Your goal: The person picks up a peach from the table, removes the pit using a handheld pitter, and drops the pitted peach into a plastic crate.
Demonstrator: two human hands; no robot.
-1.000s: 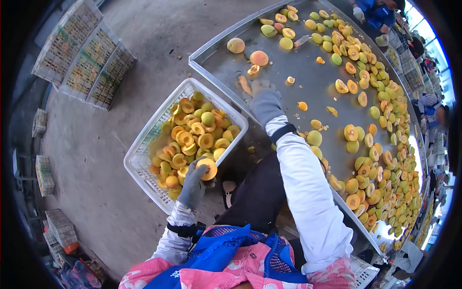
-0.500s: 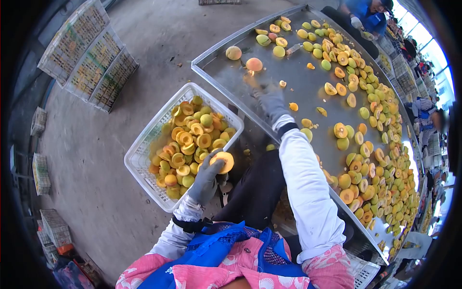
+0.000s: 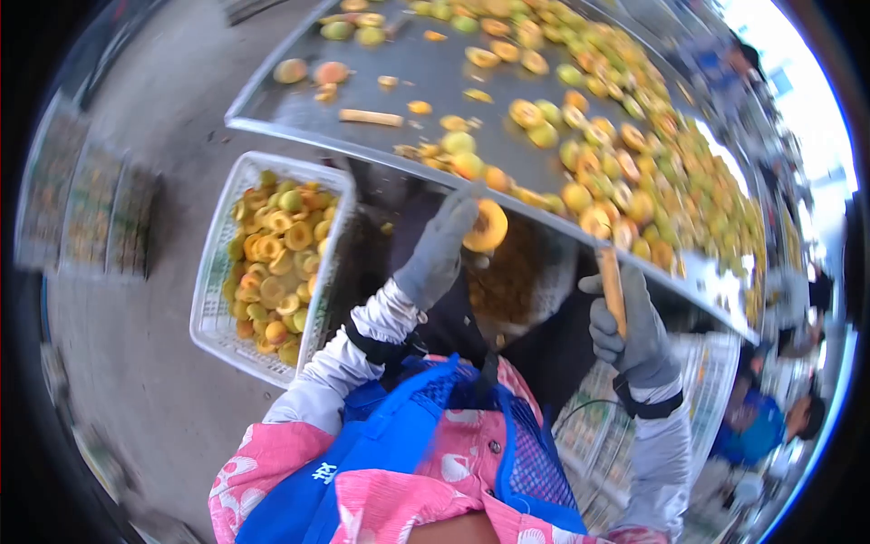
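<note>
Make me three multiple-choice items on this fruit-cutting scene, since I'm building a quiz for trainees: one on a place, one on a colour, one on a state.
1. Where does the white basket of fruit halves stand?
A. on the metal table
B. on the floor, on the person's left
C. on the person's lap

2. What colour are the gloves on both hands?
A. grey
B. red
C. yellow

3. What does the left hand hold?
A. nothing
B. a knife
C. a cut fruit half

Answers: 1 B, the basket sits below the edge of the metal table, on the concrete. 2 A, both gloves show grey. 3 C, the left fingers grip the orange half, while the right hand holds a wooden handle.
</note>
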